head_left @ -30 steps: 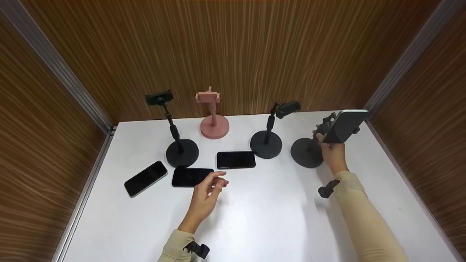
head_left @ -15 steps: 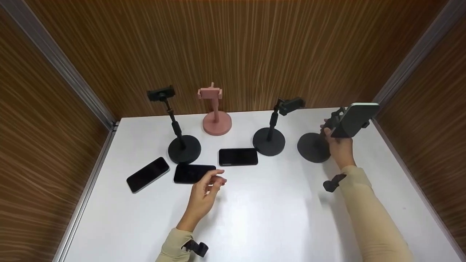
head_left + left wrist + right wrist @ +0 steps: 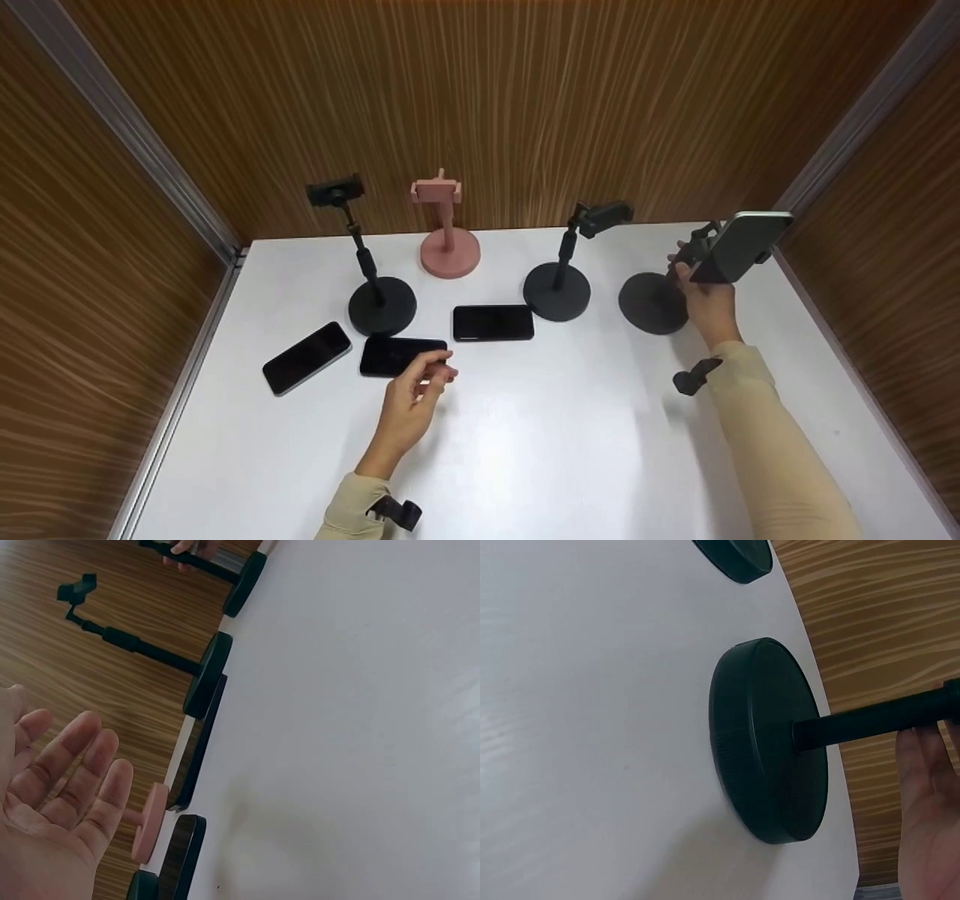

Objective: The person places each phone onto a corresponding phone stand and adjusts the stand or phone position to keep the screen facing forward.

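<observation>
My right hand grips the post of a black phone stand at the right; a phone sits tilted in its holder. In the right wrist view, my right fingers lie against the post beyond the round base. My left hand hovers with relaxed, slightly bent fingers and holds nothing. Its fingertips overlap the right end of a black phone lying on the table; whether they touch it cannot be told. The left wrist view shows the left palm with fingers spread.
Along the back stand a black phone stand, a pink one and another black one, their holders bearing no phone. Two more phones lie on the white table, one at the left, one in the middle. Wood-grain panels enclose the table.
My left hand has drawn slightly left over the phone. My right hand keeps its grip on the stand's post. The head view has shifted a little.
</observation>
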`<state>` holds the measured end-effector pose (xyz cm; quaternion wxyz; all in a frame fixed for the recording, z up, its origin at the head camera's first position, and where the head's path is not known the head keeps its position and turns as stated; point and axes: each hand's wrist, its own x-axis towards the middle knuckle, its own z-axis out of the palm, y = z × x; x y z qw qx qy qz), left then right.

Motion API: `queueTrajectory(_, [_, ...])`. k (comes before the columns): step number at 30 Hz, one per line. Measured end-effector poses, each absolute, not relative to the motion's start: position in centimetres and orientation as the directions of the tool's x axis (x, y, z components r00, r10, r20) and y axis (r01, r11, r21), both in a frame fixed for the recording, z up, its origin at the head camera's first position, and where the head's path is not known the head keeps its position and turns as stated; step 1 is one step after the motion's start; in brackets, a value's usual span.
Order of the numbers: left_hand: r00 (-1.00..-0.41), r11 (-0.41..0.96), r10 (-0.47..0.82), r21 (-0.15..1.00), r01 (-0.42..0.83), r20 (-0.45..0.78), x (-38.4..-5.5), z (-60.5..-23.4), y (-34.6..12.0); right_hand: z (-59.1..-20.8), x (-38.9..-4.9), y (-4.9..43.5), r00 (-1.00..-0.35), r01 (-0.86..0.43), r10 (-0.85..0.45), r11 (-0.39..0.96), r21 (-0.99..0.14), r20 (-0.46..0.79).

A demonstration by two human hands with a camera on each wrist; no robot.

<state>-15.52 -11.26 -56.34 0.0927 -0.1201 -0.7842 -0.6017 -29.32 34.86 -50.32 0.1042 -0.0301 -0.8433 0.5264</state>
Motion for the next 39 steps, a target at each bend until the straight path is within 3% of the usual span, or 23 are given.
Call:
queueTrajectory(7, [-0.955,0.227,0.063,0.927,0.297,0.291,-15.7,-56.2,-11.5,-52.6,-30.5,35.7,-0.969,-0.046,0.194,0.471,-0.881,0.154])
queueTrajectory(17, [-0.957,0.230,0.065,0.929,0.291,0.283,-15.8,-55.9,-11.7,-54.4,-29.3,34.8,-0.937,0.002,0.270,0.639,-0.770,0.221])
queueTrajectory(28, [-0.952,0.233,0.064,0.923,0.305,0.298,-16.0,-55.9,-12.2,-54.9,-28.3,34.1,-0.891,0.054,0.399,0.566,-0.823,0.216])
queueTrajectory(39, [-0.953,0.232,0.067,0.924,0.302,0.295,-15.9,-55.7,-12.2,-54.7,-29.0,32.0,-0.900,-0.102,0.342,0.439,-0.892,0.271])
